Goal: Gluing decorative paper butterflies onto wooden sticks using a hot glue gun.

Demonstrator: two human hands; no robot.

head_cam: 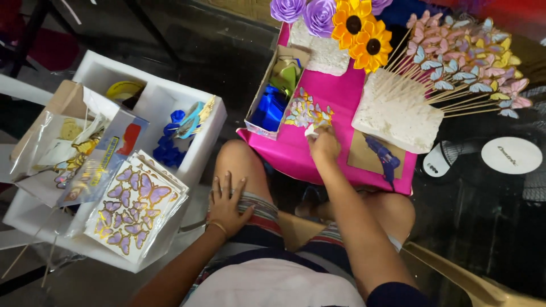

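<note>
Pink board (pixel 341 108) spans the person's knees; it serves as landmark. White foam block (pixel 395 116) on its far right side, stuck with butterfly picks (pixel 466 62). Cardboard tray (pixel 276 91) on its left edge. Pile of paper butterflies (pixel 307 111) at board centre, just right of tray. Right hand (pixel 324 145) on board, fingers pinched on a small white piece (pixel 310 131) touching the pile's near edge. Left hand (pixel 226 203) off board, open, flat on left thigh.

This looks like a home craft corner: a dark glass desk (pixel 489 227) carries paper flowers (pixel 335 20), butterflies on sticks (pixel 466 68), foam blocks (pixel 395 116) and a glue gun (pixel 384 158) on pink paper (pixel 335 108), with white boxes (pixel 170 99) of butterfly sheets (pixel 133 210) beside the left knee.
</note>
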